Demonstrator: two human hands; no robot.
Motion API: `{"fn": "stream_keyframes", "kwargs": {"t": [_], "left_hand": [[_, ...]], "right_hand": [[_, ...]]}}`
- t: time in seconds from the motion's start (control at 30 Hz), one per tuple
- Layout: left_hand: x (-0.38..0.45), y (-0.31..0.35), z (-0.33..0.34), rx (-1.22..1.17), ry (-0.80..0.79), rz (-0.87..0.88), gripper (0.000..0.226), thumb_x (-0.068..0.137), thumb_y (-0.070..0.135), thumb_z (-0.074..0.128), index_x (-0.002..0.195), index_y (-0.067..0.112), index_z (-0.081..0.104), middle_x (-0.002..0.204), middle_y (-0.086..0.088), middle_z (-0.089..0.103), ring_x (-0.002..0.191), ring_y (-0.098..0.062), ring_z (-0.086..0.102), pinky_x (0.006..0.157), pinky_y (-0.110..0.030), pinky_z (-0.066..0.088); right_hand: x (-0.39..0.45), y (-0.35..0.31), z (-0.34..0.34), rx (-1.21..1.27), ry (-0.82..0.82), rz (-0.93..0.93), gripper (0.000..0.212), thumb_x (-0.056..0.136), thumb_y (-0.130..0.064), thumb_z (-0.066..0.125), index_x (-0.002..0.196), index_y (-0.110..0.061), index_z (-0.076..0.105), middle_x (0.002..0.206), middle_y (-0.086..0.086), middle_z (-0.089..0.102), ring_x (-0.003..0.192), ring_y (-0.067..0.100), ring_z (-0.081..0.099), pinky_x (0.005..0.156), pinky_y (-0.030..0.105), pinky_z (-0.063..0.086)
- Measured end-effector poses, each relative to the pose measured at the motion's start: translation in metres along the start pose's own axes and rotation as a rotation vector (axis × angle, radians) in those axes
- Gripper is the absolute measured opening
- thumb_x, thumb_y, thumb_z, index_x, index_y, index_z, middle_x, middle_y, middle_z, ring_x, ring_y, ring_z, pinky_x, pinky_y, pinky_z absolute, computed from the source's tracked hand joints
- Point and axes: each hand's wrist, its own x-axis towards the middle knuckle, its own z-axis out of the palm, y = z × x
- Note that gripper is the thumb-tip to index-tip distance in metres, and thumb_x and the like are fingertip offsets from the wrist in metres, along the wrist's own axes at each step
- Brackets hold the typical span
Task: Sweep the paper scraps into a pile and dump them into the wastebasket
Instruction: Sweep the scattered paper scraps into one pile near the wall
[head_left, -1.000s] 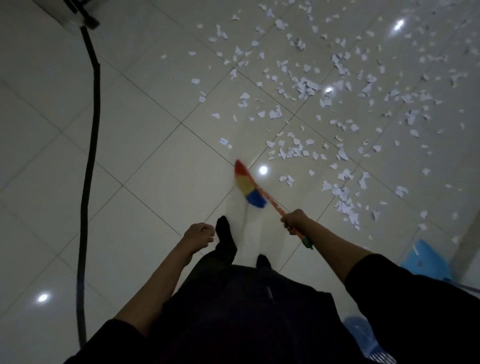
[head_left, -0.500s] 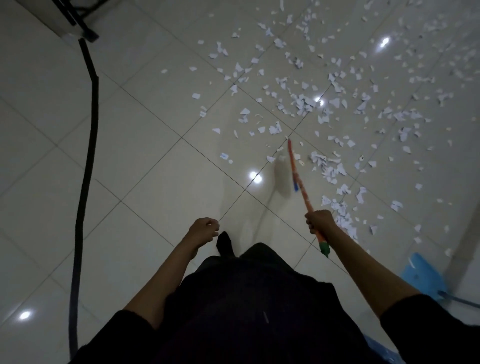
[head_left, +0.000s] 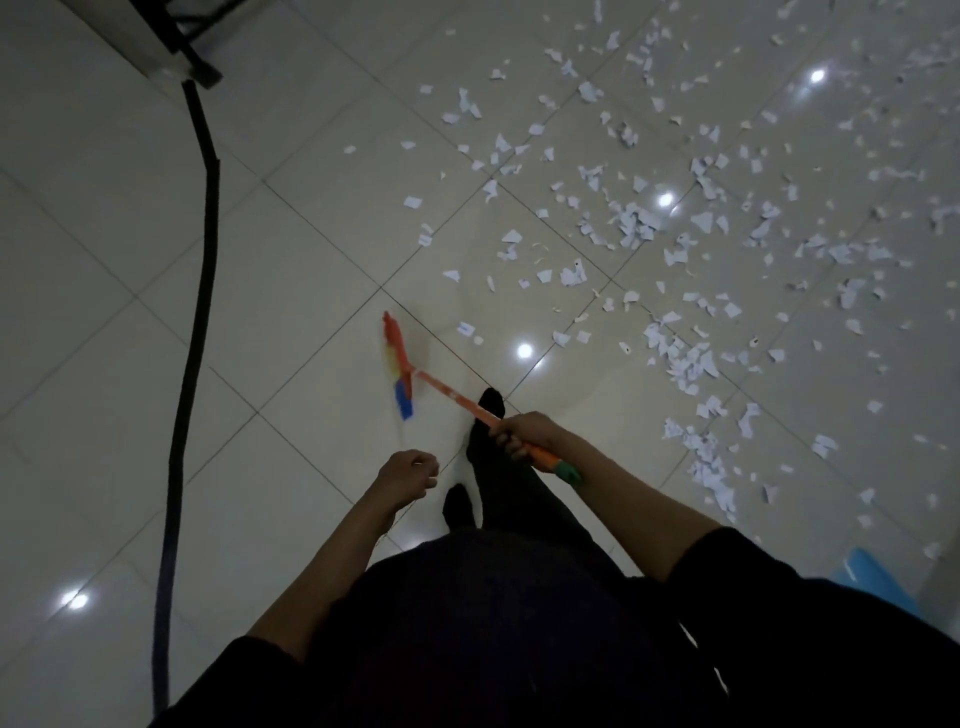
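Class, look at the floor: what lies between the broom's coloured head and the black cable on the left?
In the head view, only bare tile floor lies between the broom head and the black cable; no scraps show there.

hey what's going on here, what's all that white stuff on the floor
A person is sweeping torn paper scraps off a tiled floor. Their right hand grips the orange handle of a small broom, whose multicoloured head sits to the left of the mess, on bare tile. The left hand hangs loosely curled, holding nothing. The scraps lie scattered widely to the right, not yet gathered into one pile. A blue object, possibly a dustpan, shows at the lower right, and a black cable runs along the left. No wastebasket is visible.
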Motion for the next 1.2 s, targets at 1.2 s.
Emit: {"fn": "stream_keyframes", "kwargs": {"t": [1.2], "left_hand": [[0.120, 0.338, 0.019, -0.068, -0.344, -0.092, 0.042, 0.094, 0.043, 0.052, 0.112, 0.005, 0.055, 0.107, -0.015, 0.069, 0.095, -0.027, 0.069, 0.089, -0.040, 0.055]], "right_hand": [[-0.031, -0.249, -0.077, -0.033, 0.336, -0.177, 0.028, 0.095, -0.016, 0.046, 0.109, 0.007, 0.051, 0.077, 0.011, 0.059, 0.055, 0.014, 0.054, 0.045, 0.023, 0.044]]}}
